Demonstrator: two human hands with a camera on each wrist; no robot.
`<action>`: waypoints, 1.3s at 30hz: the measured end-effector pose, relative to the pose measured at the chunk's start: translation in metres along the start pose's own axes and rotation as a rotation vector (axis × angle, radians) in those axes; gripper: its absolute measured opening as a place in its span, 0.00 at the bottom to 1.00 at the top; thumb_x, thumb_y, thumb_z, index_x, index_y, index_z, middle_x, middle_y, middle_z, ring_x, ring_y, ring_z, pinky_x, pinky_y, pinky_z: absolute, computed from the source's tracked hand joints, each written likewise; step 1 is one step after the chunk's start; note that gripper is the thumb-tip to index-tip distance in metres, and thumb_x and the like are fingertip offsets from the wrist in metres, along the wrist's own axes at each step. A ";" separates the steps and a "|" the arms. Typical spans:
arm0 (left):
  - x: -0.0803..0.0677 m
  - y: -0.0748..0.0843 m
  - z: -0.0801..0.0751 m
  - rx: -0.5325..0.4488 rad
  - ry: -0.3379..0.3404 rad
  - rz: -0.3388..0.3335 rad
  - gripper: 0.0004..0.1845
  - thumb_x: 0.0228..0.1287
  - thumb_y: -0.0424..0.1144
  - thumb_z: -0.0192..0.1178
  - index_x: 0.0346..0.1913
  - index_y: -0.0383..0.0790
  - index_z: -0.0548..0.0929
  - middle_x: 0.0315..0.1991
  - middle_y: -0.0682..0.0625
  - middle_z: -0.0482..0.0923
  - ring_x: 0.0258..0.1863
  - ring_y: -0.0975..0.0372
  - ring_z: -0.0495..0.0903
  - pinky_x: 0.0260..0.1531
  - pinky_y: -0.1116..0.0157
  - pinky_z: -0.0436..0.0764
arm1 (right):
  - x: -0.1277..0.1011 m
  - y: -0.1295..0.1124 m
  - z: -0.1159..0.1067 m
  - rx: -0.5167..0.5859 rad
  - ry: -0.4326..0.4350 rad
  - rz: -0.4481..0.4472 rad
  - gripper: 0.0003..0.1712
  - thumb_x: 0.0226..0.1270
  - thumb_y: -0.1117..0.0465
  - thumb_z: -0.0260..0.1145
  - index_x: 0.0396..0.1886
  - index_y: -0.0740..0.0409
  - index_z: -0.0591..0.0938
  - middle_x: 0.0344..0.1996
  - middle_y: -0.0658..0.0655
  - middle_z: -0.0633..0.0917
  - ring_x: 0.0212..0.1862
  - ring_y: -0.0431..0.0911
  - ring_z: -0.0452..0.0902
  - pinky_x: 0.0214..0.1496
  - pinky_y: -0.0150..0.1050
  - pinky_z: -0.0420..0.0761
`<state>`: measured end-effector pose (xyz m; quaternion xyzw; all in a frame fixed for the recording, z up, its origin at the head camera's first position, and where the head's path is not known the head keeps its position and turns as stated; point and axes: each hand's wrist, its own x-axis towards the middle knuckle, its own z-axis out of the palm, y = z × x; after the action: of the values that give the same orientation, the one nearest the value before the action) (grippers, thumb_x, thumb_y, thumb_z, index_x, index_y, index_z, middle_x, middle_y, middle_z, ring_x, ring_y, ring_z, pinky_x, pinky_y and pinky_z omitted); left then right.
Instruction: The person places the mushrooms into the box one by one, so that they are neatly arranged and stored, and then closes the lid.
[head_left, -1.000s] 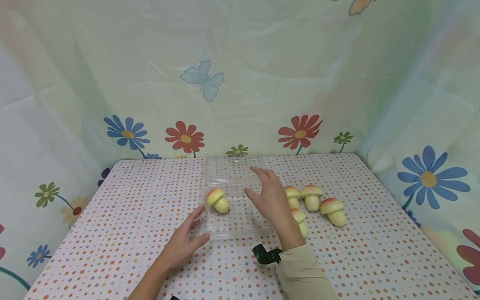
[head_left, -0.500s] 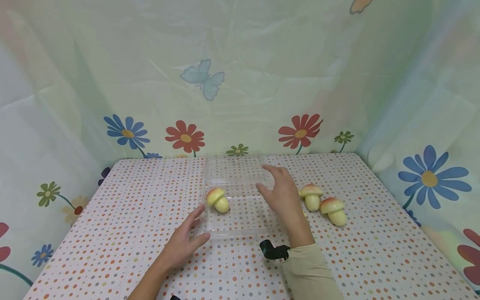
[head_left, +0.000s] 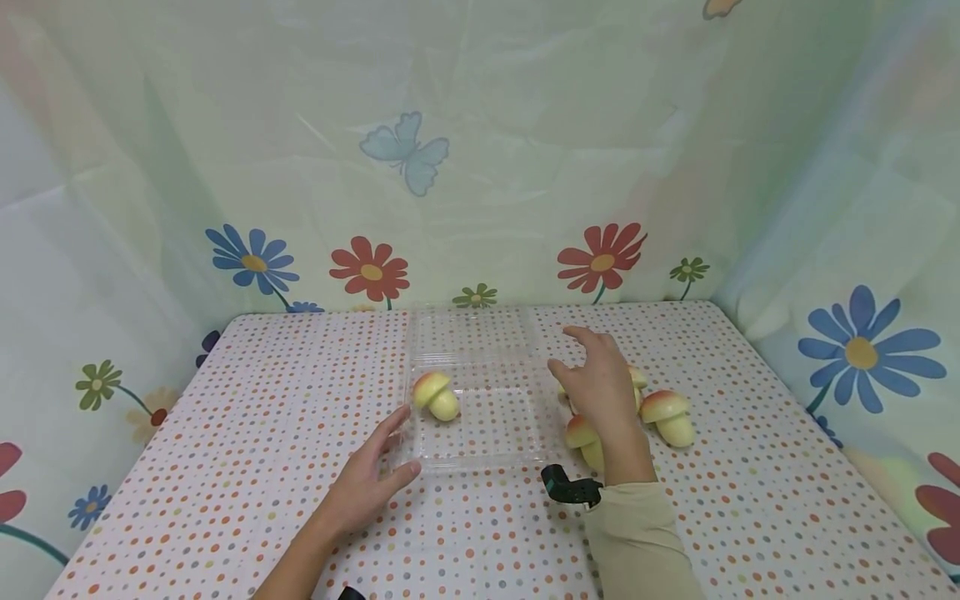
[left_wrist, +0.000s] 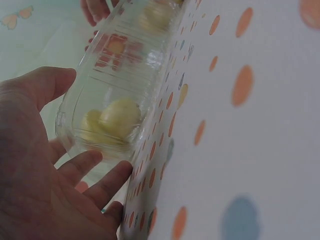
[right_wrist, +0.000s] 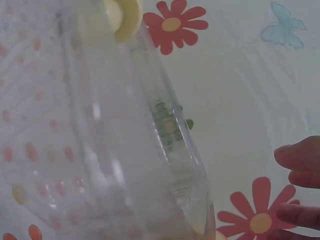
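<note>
Right hand [head_left: 600,379], fingers spread and empty, has moved off the clear plastic clamshell tray [head_left: 480,454] to the loose yellow toy mushrooms [head_left: 663,417]; left hand [head_left: 367,483], open, steadies the tray's corner.

The table [head_left: 225,467], covered in a white cloth with coloured dots, carries a clear plastic clamshell box [head_left: 480,454] and three loose yellow, red-capped toy mushrooms [head_left: 667,417] beside it.

mushroom at 12 o'clock of the right hand [head_left: 600,387]: mostly hidden behind the fingers, only an edge [head_left: 637,377] shows
right wrist view: hand cut off at the 4 o'clock edge, fingertips [right_wrist: 299,156] alone visible; clear plastic tray [right_wrist: 125,165] blurred
left wrist view: left hand [left_wrist: 35,175] cut off at 8 o'clock
</note>
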<state>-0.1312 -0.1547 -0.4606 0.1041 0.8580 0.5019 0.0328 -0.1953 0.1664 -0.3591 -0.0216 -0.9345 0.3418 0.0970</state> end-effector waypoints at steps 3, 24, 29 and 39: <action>0.000 0.000 -0.001 -0.001 -0.003 -0.002 0.42 0.72 0.48 0.64 0.83 0.55 0.56 0.82 0.52 0.58 0.77 0.43 0.66 0.73 0.33 0.60 | 0.001 0.006 -0.001 -0.028 -0.012 0.032 0.34 0.72 0.54 0.66 0.74 0.58 0.72 0.68 0.71 0.71 0.63 0.67 0.76 0.62 0.64 0.78; 0.002 0.003 0.000 0.018 -0.001 -0.021 0.43 0.72 0.51 0.64 0.83 0.56 0.55 0.82 0.51 0.57 0.77 0.43 0.66 0.73 0.31 0.59 | 0.006 0.032 0.001 -0.141 -0.155 0.156 0.35 0.63 0.59 0.68 0.70 0.65 0.74 0.61 0.77 0.77 0.55 0.66 0.76 0.51 0.59 0.79; 0.001 0.002 0.001 0.020 0.004 -0.020 0.42 0.72 0.49 0.64 0.83 0.56 0.55 0.82 0.52 0.58 0.77 0.43 0.66 0.73 0.31 0.59 | 0.008 0.036 0.008 -0.169 -0.132 0.144 0.35 0.58 0.63 0.70 0.67 0.64 0.75 0.58 0.78 0.75 0.51 0.66 0.77 0.50 0.63 0.79; 0.000 0.001 0.000 0.005 0.008 -0.037 0.42 0.70 0.49 0.65 0.83 0.57 0.56 0.82 0.56 0.59 0.77 0.45 0.66 0.73 0.33 0.60 | 0.010 0.039 0.014 -0.156 -0.092 0.098 0.37 0.52 0.69 0.69 0.66 0.66 0.75 0.55 0.77 0.78 0.52 0.65 0.76 0.51 0.64 0.79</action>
<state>-0.1308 -0.1543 -0.4600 0.0865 0.8611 0.4996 0.0384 -0.2085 0.1885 -0.3929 -0.0591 -0.9596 0.2730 0.0354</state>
